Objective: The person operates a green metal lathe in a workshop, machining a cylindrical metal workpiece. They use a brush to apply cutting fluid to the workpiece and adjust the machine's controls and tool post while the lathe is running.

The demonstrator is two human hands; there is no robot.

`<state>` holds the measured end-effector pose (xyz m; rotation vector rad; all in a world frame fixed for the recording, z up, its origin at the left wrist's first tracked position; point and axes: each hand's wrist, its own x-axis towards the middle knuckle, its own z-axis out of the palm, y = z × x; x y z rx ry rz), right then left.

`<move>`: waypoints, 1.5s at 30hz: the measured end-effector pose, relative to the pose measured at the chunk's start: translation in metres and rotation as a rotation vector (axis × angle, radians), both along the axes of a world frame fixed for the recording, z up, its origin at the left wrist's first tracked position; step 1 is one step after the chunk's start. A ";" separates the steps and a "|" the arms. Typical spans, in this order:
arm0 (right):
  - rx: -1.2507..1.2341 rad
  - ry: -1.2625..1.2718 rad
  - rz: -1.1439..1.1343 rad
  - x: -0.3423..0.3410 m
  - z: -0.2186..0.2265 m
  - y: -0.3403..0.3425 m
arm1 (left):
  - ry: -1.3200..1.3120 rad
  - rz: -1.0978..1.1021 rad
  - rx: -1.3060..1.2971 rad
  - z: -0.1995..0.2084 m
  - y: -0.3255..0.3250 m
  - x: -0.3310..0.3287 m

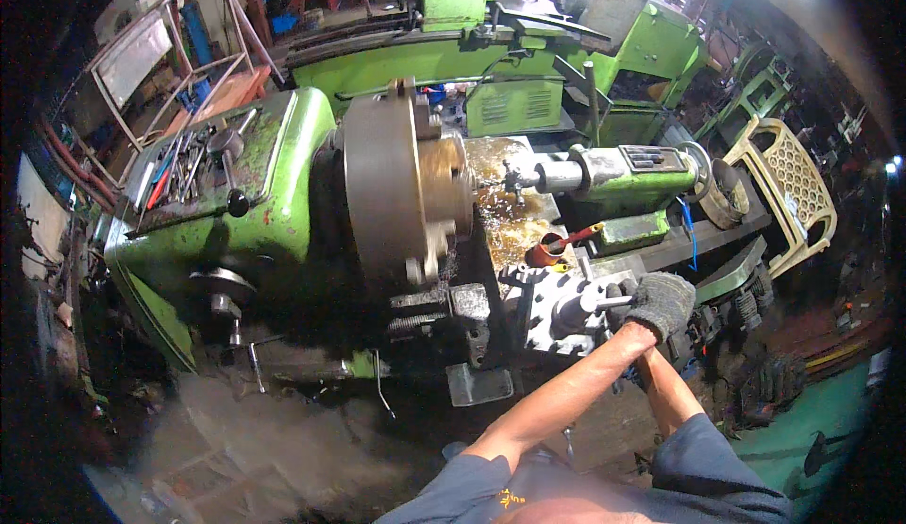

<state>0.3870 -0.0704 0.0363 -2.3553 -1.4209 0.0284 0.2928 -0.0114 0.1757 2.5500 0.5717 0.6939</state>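
My left hand (662,301), in a grey knit glove, is closed around the short metal handle (604,303) on the grey tool post (552,309) of a green lathe. My right forearm (672,394) crosses beneath the left wrist, and the right hand itself is hidden there. Left of the tool post the large grey chuck (382,184) holds a brass-coloured round workpiece (451,184). The green tailstock (628,171) points a small drill chuck (514,179) at the workpiece's face.
Brass chips (510,227) cover the bed, with an orange oil can (552,248) beside them. Hand tools lie on the green headstock (193,170). A cream plastic chair (793,184) stands at the right, and a second green lathe (491,52) behind.
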 end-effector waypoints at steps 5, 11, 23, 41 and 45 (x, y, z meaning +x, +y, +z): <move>-0.023 0.008 -0.008 0.000 -0.001 0.003 | -0.049 -0.018 -0.034 -0.011 0.001 0.009; -0.028 -0.005 0.019 -0.007 0.004 0.007 | -0.097 -0.005 -0.038 -0.023 0.001 0.020; -0.024 0.070 0.049 -0.002 -0.010 0.018 | 0.020 -0.013 -0.155 -0.007 0.012 0.007; 0.365 -0.272 -0.401 0.403 0.040 0.149 | -0.011 0.112 0.006 -0.018 0.014 -0.019; 0.288 -0.071 -0.466 0.473 0.033 0.209 | 0.130 0.145 0.073 -0.009 0.014 -0.018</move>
